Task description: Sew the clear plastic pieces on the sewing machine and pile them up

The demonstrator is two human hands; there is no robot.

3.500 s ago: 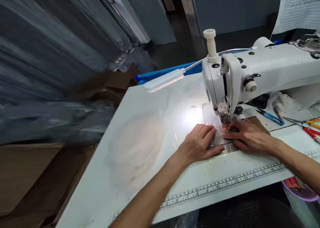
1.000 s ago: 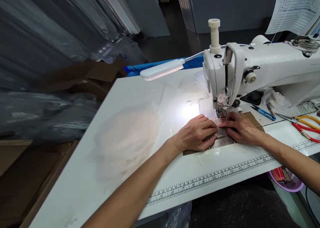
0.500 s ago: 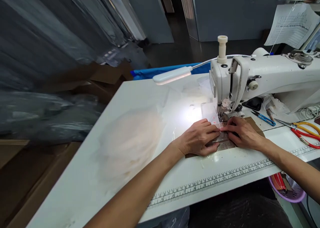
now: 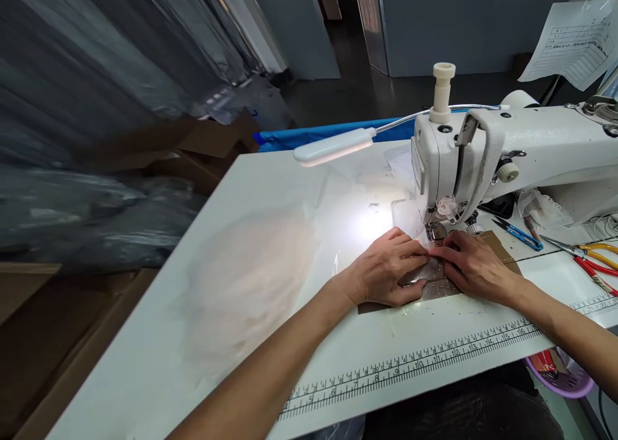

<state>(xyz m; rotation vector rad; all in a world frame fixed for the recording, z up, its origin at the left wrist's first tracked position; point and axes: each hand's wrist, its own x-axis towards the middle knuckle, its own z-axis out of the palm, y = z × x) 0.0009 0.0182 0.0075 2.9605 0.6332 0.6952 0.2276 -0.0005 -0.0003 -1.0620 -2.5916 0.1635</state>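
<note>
A white sewing machine (image 4: 541, 137) stands at the right, its needle area just beyond my fingertips. My left hand (image 4: 393, 266) has its fingers bent on a thin clear sheet (image 4: 427, 274), thumb and fingertips pressing its left part. From the right, my right hand (image 4: 470, 263) pinches the same sheet close to the presser foot, its fingertips near those of my left hand. Beneath the sheet lies a brown piece (image 4: 499, 250) on the machine bed. Small details between the fingertips are hidden.
Blue thread snips (image 4: 519, 234) and scissors with red and yellow handles (image 4: 596, 255) lie right of my right hand. A lamp (image 4: 333, 147) hangs over the white table (image 4: 290, 189). A ruler strip (image 4: 415, 363) runs along the front edge. Cardboard boxes (image 4: 210, 137) stand left.
The view has shifted slightly, so the machine sits farther right. Both hands stay at the sheet by the presser foot, my right hand slightly farther from my left.
</note>
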